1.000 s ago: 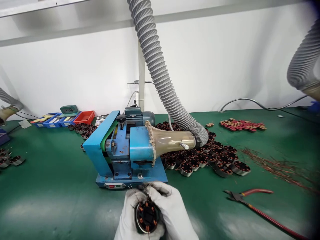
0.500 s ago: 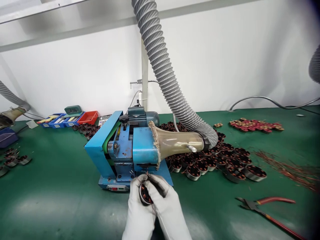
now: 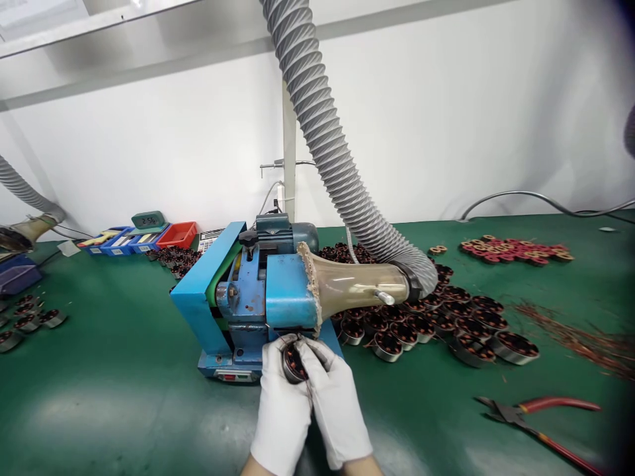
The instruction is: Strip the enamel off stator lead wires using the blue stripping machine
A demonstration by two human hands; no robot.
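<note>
White gloves cover both of my hands. My left hand [image 3: 280,377] is closed round the left side of a motor stator [image 3: 294,363], a silver ring with black and copper windings. On its other side, my right hand [image 3: 330,373] pinches at the stator's top edge, where thin wire shows by the fingertips. The stator is tilted and held right at the front of a blue belt-driven machine [image 3: 290,291], just below its hood. What the fingertips touch there is partly hidden by the gloves.
A clear funnel [image 3: 357,287] joins the machine to a grey ribbed hose [image 3: 330,125]. Many stators [image 3: 389,345] crowd the green table behind and to the right. Red-handled cutters [image 3: 516,415] lie at front right, below loose copper wire [image 3: 570,334]. Red rings [image 3: 516,250] lie further back.
Both hands have moved the stator slightly up and forward, closer to the machine's hood. The view has shifted a little, and bare wrists now show below the gloves.
</note>
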